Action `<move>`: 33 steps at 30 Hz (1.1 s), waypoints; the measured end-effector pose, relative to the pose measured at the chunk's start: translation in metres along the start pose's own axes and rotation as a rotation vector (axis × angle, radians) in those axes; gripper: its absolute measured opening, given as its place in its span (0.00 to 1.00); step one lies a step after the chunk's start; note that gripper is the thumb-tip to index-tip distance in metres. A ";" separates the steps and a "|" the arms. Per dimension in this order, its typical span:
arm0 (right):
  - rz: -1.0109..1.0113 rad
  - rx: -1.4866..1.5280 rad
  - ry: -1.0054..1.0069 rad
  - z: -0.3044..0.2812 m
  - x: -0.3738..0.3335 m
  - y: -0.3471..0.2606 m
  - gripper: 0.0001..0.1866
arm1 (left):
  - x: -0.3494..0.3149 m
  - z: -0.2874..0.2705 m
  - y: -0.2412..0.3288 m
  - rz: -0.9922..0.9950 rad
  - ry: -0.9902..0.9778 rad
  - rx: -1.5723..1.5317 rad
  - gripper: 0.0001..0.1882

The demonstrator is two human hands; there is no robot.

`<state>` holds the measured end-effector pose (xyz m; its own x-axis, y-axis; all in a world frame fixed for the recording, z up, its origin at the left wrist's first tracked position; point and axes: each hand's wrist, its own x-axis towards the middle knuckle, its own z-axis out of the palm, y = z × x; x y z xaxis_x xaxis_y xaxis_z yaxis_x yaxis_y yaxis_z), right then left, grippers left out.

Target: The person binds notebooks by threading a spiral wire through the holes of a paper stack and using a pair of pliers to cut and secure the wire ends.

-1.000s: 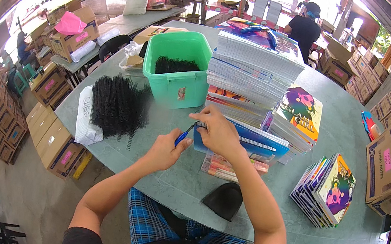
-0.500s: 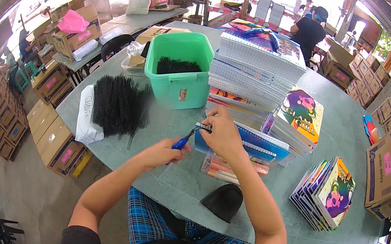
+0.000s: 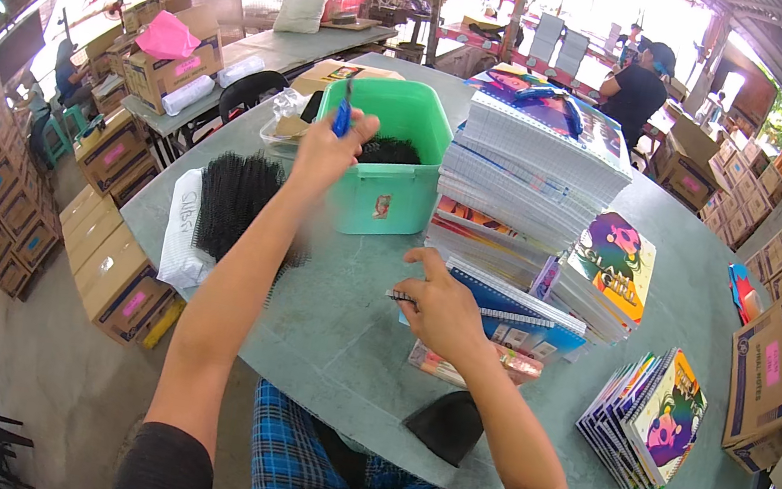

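My left hand (image 3: 329, 149) is raised at the green bucket's near-left rim, closed round blue-handled pliers (image 3: 342, 118) with their dark tip pointing up. My right hand (image 3: 443, 305) grips the left end of the spine of a blue spiral notebook (image 3: 530, 332), which lies tilted in front of the tall stack. Dark spiral coils (image 3: 390, 150) lie inside the green bucket (image 3: 382, 205). A thick bundle of black plastic coils (image 3: 237, 206) rests on a white plastic bag (image 3: 183, 229) to the left.
Behind my right hand rises a tall stack of notebooks (image 3: 532, 180), with more notebooks (image 3: 610, 267) beside it. A smaller leaning pile (image 3: 644, 414) stands at right, near an open carton (image 3: 768, 377). A black curved piece (image 3: 447, 425) lies at the near edge. Another person (image 3: 634, 94) is far off.
My left hand has moved up and away from the notebook's spine to the bucket, carrying the pliers. My right hand stays at the spine, its index finger lifted a little. The view has shifted slightly.
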<state>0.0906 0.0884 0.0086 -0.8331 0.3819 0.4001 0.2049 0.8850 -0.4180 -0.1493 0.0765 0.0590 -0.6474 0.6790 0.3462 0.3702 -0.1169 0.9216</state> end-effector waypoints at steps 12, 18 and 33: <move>0.439 -0.344 0.202 -0.101 -0.107 0.032 0.08 | -0.158 0.006 -0.181 0.397 -0.116 0.678 0.25; 0.718 -0.764 0.930 -0.258 -0.171 -0.013 0.11 | -0.172 0.013 -0.175 0.363 -0.187 0.828 0.29; 1.170 -0.603 0.413 -0.185 -0.243 0.149 0.13 | -0.183 0.018 -0.158 0.417 -0.213 0.973 0.22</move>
<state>0.4189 0.1773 0.0001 0.1670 0.9331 0.3185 0.9506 -0.0666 -0.3033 -0.0772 -0.0165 -0.1528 -0.2533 0.8423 0.4758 0.9660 0.1941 0.1707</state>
